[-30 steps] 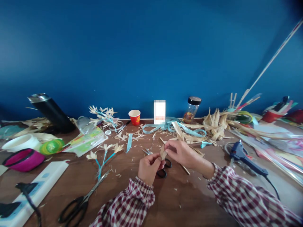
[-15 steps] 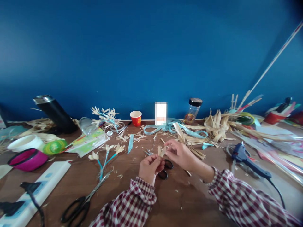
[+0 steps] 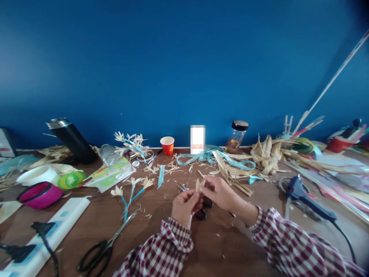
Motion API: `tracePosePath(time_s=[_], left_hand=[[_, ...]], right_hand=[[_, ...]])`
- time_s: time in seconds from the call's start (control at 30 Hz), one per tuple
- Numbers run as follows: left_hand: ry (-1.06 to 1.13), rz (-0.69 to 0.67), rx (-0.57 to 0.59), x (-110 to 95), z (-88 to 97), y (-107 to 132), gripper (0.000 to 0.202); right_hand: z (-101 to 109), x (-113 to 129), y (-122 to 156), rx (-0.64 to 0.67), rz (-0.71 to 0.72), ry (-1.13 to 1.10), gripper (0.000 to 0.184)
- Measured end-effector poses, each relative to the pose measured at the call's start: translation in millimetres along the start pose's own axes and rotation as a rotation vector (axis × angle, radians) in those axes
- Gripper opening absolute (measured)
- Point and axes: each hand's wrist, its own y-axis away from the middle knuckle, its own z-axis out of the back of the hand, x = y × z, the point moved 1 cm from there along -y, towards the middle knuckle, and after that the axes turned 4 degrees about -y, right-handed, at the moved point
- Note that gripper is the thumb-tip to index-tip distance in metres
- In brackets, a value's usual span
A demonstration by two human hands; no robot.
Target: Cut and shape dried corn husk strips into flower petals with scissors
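Observation:
My left hand pinches the base of a small pale corn husk flower between thumb and fingers. From the other side, the fingertips of my right hand close on its petals, hiding part of them. Below and behind my hands lies a small pair of scissors, its black handles partly covered. To the left, finished-looking husk flowers on blue stems rest on the table. The tip of a larger pair of black-handled scissors reaches their lower ends.
A white power strip lies front left, a blue glue gun at right. Along the wall stand a black flask, a red paper cup and a jar. Dried husks and blue ribbon lie at the back.
My right fingers have moved in against the husk flower and closed on its petals. My left hand keeps its pinch. The whole view has shifted slightly, so things appear farther right.

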Motion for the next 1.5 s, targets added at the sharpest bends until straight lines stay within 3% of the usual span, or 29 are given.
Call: tracePosePath(time_s=[0.33, 0.6, 1.03, 1.5], left_hand=[[-0.011, 0.015, -0.031, -3, 0.1, 0, 0.034], [-0.098, 0.021, 0.002, -4, -1.8, 4, 0.032], [-0.153, 0.048, -0.015, -4, -0.2, 2, 0.031], [-0.135, -0.030, -0.041, -3, 2.5, -3, 0.034]], right_hand=[[0, 8, 1, 0.040, -0.034, -0.127, 0.005], [1, 6, -4, 0.074, -0.112, -0.264, 0.013], [2, 8, -3, 0.052, -0.138, -0.252, 0.014], [-1, -1, -4, 0.081, -0.106, -0.223, 0.017]])
